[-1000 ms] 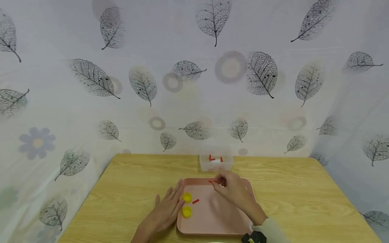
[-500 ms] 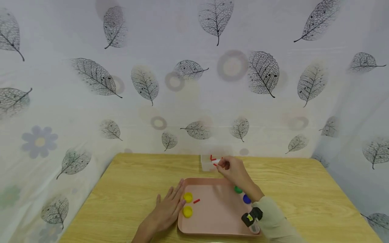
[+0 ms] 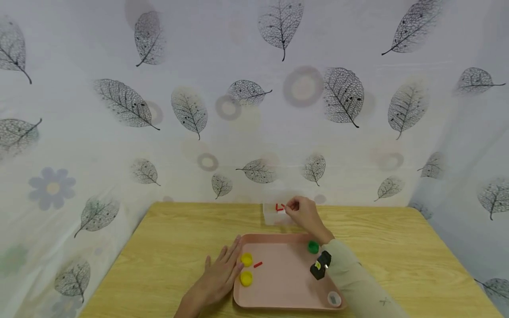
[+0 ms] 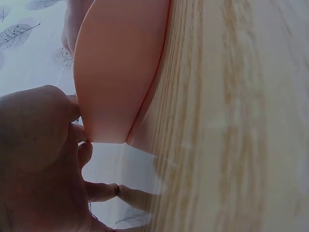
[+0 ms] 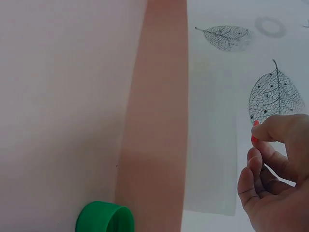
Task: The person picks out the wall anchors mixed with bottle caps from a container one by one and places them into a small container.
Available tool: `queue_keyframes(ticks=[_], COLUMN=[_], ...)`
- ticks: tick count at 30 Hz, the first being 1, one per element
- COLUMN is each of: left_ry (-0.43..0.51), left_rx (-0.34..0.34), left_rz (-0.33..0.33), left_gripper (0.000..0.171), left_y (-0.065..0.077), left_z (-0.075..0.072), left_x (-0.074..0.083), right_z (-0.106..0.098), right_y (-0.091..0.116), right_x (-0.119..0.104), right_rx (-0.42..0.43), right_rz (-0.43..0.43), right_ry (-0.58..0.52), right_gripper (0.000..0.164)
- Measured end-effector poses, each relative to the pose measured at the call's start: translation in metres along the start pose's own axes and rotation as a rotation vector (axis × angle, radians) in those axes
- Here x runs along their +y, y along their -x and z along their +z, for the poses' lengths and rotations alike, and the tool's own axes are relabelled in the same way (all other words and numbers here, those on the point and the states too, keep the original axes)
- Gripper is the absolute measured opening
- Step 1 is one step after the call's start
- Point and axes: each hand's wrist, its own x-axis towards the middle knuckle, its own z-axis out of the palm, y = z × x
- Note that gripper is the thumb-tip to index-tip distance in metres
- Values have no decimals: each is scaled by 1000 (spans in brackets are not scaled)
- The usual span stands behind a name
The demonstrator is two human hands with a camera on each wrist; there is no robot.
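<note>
My right hand (image 3: 305,215) is over the translucent plastic box (image 3: 272,217) at the table's back. In the right wrist view, its thumb and forefinger pinch a small red stick (image 5: 255,132). A few more red sticks (image 3: 277,207) lie in that box. My left hand (image 3: 218,278) rests along the left rim of the pink tray (image 3: 286,282), fingers straight and spread; the left wrist view shows it against the tray's outer wall. Just right of its fingers are two yellow round caps (image 3: 246,278), one behind the other, and a loose red stick (image 3: 258,264).
A green cap (image 3: 313,247) stands in the tray's back right corner. At the front right corner sits a white round piece (image 3: 334,299) with a grey centre. My right sleeve (image 3: 346,274) and black wrist camera (image 3: 320,265) overlap the tray's right side. Behind the wooden table (image 3: 179,229) hangs a leaf-print curtain (image 3: 238,132).
My right hand has carried the red stick from above the tray back to the box. A blue cap seen half a second ago is now hidden by the right arm. My left hand stays put.
</note>
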Motion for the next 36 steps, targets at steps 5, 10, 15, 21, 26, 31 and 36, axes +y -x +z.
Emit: queue_keyframes(ticks=[5, 10, 15, 21, 26, 31, 36], left_ry=[7, 17, 9, 1, 3, 5, 11], left_rx=[1, -3, 6, 15, 10, 3, 2], left_rz=[-7, -10, -8, -1, -6, -18, -23], left_gripper=[63, 63, 63, 63, 63, 63, 63], left_y=[0, 0, -2, -3, -5, -6, -6], left_z=[1, 1, 1, 1, 2, 1, 1], left_x=[2, 4, 5, 6, 6, 6, 6], right_z=[3, 4, 5, 5, 3, 0, -4], right_y=[-8, -13, -14, -15, -16, -15, -10], right_x=[6, 10, 14, 18, 19, 17, 12], right_rx=[13, 10, 10, 12, -9, -24, -19], right_rz=[16, 21, 14, 1, 16, 30, 26], right_ry=[-3, 0, -1, -11, -35, -56, -68], right_gripper=[5, 4, 5, 6, 6, 6, 6])
